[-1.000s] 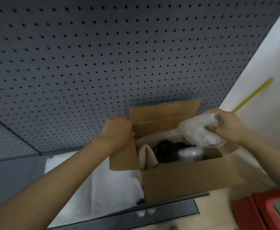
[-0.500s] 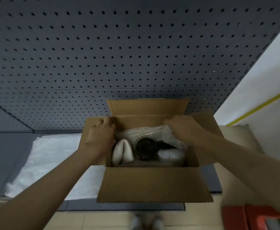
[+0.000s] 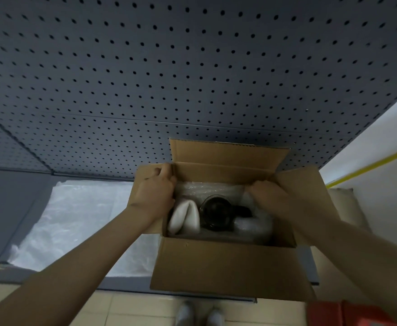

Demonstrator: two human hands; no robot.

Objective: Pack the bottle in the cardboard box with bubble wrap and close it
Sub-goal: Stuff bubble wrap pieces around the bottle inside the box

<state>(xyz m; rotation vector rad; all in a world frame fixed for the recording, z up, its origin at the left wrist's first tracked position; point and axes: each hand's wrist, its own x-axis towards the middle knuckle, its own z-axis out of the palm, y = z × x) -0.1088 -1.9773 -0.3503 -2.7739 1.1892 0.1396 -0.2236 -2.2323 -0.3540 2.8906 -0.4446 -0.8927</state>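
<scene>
Cardboard box [image 3: 225, 267] stands open; left hand [image 3: 154, 198] grips its side flap, right hand [image 3: 267, 196] pushes bubble wrap [image 3: 211, 189] in beside the dark bottle [image 3: 216, 214].

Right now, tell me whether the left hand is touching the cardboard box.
Touching. The head view shows the left hand lying over the cardboard box at its left flap, fingers curled over the flap's far corner.
</scene>
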